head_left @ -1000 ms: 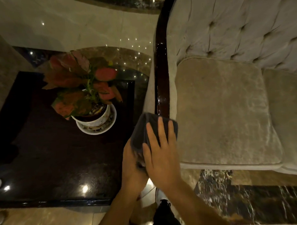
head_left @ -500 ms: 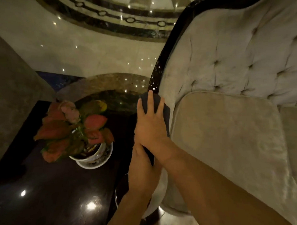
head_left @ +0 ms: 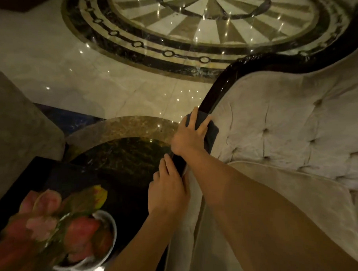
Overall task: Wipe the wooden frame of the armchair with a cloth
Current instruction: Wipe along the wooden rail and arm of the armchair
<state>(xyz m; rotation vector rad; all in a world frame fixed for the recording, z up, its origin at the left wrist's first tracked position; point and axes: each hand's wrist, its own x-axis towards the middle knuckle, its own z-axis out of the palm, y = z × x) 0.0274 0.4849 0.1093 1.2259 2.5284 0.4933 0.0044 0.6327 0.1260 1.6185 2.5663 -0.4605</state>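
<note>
The armchair has pale tufted upholstery (head_left: 285, 127) and a glossy dark wooden frame (head_left: 219, 87) curving up along its left side and over the backrest. My right hand (head_left: 189, 135) presses a dark grey cloth (head_left: 211, 132) onto the frame, fingers spread over it, about halfway up the side rail. My left hand (head_left: 167, 188) sits lower on the same rail, fingers wrapped on the dark wood just below the cloth. The frame under both hands is hidden.
A dark glossy side table (head_left: 78, 179) stands left of the chair, carrying a white pot (head_left: 108, 223) with red and pink leaves (head_left: 45, 227). Polished marble floor with a round inlay (head_left: 190, 23) lies beyond. Another grey upholstered piece (head_left: 15, 131) is at far left.
My right hand has slid the cloth up the side rail from the front of the arm toward the backrest. My left hand followed along the rail. The view tilted upward.
</note>
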